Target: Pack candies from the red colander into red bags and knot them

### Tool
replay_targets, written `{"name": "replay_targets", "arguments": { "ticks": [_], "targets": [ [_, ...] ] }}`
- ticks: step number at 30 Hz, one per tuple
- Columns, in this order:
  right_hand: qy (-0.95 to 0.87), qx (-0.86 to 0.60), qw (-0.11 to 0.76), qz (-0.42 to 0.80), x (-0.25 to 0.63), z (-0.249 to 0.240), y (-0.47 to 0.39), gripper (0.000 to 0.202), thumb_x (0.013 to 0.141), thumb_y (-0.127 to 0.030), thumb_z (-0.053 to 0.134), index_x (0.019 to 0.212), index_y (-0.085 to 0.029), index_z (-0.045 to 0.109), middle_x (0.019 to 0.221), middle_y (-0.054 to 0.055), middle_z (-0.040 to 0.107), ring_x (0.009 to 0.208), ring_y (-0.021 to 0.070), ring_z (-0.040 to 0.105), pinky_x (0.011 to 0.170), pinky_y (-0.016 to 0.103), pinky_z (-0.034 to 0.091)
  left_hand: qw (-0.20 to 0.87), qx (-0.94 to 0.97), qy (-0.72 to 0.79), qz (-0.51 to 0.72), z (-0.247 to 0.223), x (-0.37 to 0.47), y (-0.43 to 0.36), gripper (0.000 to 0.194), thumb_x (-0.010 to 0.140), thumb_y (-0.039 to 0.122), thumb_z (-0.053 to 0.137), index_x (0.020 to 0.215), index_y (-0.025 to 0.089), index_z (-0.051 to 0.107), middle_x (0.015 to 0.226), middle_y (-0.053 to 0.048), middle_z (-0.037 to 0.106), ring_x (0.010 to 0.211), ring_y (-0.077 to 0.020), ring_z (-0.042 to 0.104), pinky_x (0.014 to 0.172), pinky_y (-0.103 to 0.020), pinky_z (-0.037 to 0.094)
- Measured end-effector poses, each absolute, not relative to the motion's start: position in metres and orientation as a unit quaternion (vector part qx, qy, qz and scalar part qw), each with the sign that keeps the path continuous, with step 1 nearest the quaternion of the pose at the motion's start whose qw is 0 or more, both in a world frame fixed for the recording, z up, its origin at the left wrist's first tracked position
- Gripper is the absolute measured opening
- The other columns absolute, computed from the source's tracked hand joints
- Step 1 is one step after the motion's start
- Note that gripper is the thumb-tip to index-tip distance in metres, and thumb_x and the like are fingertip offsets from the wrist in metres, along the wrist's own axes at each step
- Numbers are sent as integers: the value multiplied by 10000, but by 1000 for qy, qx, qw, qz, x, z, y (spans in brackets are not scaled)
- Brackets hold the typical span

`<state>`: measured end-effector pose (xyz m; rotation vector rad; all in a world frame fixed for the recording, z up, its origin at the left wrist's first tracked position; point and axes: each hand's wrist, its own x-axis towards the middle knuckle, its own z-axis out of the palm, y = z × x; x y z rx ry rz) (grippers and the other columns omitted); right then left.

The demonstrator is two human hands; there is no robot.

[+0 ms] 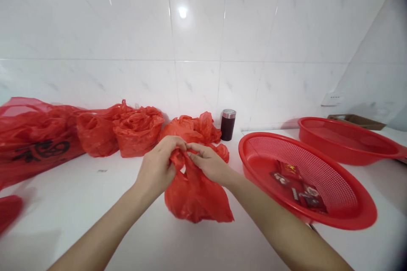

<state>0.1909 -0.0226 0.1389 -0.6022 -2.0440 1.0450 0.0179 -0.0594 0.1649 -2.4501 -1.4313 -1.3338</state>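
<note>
A thin red plastic bag hangs from both my hands above the white table. My left hand is closed around the bag's bunched top. Close beside it, my right hand pinches the same gathered plastic between thumb and fingers. The lower part of the bag bulges, and what is inside does not show. Behind my hands lies a crumpled heap of red plastic bags, partly hidden by my fingers.
Several filled red bags line the wall on the left. A dark cup with a silver lid stands at the back. On the right, a red perforated basket holds several small packets; another red basket and a brown tray are behind.
</note>
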Motion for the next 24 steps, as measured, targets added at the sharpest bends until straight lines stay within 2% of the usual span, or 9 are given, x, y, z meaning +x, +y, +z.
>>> {"name": "replay_targets", "arguments": {
  "ticks": [2,4,6,8,10,13,17,21,24],
  "targets": [
    [-747,-250,400,469,193,141,-33,270,938,-466,476,870,-217,555,818,-11,545,734,132,518,695,275,445,-61,-777,-462,-424,162,17,-61,198,864,196,489,1021,237,603,1050,-36,673,943,-204,619,792,-296,479],
    [-719,-277,431,468,195,139,-43,316,932,-461,495,756,-198,493,752,-27,495,709,116,488,697,259,428,-140,-770,-481,-394,157,11,-64,202,907,336,479,946,227,645,887,-23,697,837,-203,632,758,-293,489],
    [-695,-319,458,453,197,129,-50,332,930,-469,496,740,-201,449,732,-35,491,698,113,495,683,252,427,-202,-750,-506,-375,144,-3,-69,329,924,442,434,810,212,640,704,-4,660,682,-183,604,662,-274,489],
    [-651,-357,478,469,203,112,-53,343,911,-488,518,743,-208,412,750,-29,540,732,130,549,678,258,452,-222,-706,-543,-396,123,-27,-76,400,912,512,423,747,208,622,640,0,637,598,-169,568,610,-268,485],
    [-599,-392,492,496,211,91,-50,366,890,-513,536,743,-212,387,800,-2,601,814,165,606,699,286,489,-216,-656,-581,-430,99,-53,-85,441,887,557,438,686,208,618,640,-17,654,612,-180,587,626,-273,500],
    [-552,-428,508,503,219,65,-41,383,882,-539,523,744,-217,370,839,35,645,853,198,636,729,330,506,-213,-617,-612,-446,70,-78,-98,500,865,594,451,580,209,594,665,-44,658,750,-221,637,729,-295,523],
    [-595,-460,501,428,211,49,-32,351,891,-551,486,814,-227,376,884,28,657,857,194,626,754,335,473,-224,-584,-618,-477,63,-65,-98,439,883,588,437,781,212,640,853,-45,683,892,-236,645,872,-352,500],
    [-682,-532,400,302,192,39,-27,430,759,-552,657,890,-244,386,935,10,635,817,211,611,675,316,444,-170,-631,-591,-473,64,-30,-70,425,965,510,287,1068,224,583,1153,-61,644,1082,-201,589,941,-315,452],
    [-710,-545,374,243,181,26,-19,316,791,-410,623,895,-246,374,838,-10,612,744,200,603,643,297,425,-111,-661,-625,-400,52,-12,-43,443,986,483,163,1013,231,527,984,-39,670,906,-178,638,779,-273,485]
  ]
}}
